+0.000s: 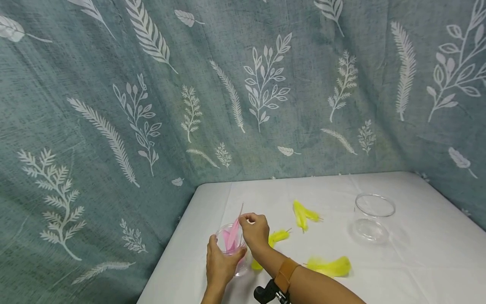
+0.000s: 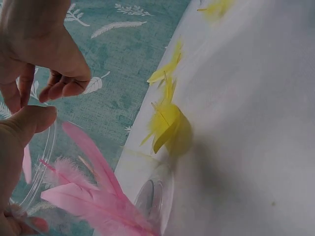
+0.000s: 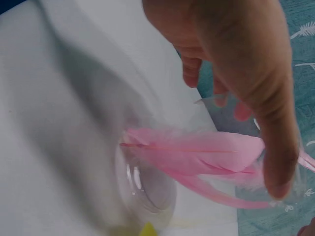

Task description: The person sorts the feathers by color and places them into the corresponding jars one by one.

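Note:
My left hand (image 1: 222, 264) grips a clear plastic jar (image 3: 145, 189) around its upper part, thumb near the rim. Soft pink feathers (image 3: 202, 152) fill the jar, showing through its wall in both wrist views. With thumb and fingertips, my right hand (image 1: 255, 232) pinches a long pink feather (image 1: 233, 233) at the jar's mouth. Its thin quill points up past the fingers, and its vane hangs into the opening. In the left wrist view the right hand (image 2: 49, 59) hovers just over the left thumb and the rim.
Yellow feathers lie in small groups on the white table (image 1: 425, 249): one pair (image 1: 301, 214) farther back, some (image 1: 280, 236) beside the jar, and a bunch (image 1: 334, 267) near the right forearm. A second clear jar (image 1: 372, 231) stands at the right. Patterned teal cloth (image 1: 235, 156) hangs behind.

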Tool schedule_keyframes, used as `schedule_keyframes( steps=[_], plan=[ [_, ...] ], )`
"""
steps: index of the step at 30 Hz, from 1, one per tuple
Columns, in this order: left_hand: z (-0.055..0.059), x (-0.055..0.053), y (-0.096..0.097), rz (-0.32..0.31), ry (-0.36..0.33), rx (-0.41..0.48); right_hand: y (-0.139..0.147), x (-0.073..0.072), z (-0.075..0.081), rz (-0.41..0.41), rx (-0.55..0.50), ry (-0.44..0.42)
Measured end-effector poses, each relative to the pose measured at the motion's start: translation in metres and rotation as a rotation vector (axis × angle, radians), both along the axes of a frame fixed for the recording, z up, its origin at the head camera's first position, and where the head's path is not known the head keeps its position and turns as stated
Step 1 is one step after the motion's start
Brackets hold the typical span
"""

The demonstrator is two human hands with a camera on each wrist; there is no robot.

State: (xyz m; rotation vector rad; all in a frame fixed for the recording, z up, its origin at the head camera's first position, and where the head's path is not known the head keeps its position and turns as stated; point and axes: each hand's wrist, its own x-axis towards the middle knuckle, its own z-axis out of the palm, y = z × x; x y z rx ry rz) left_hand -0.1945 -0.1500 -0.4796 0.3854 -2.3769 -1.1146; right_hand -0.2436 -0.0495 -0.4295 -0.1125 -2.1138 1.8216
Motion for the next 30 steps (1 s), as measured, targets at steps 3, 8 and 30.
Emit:
schedule_keyframes(
  steps=[3,8,30],
  plan=[
    [0.0,0.001,0.0,-0.006,-0.007,0.003,-0.002,0.002,-0.008,-0.007,-0.003,-0.032],
    [-0.002,0.001,-0.002,-0.02,0.012,0.009,-0.004,0.004,-0.017,-0.006,0.011,-0.04],
    [0.0,0.001,-0.002,-0.035,0.005,0.0,-0.008,0.015,-0.029,0.04,0.153,0.005]
  ],
)
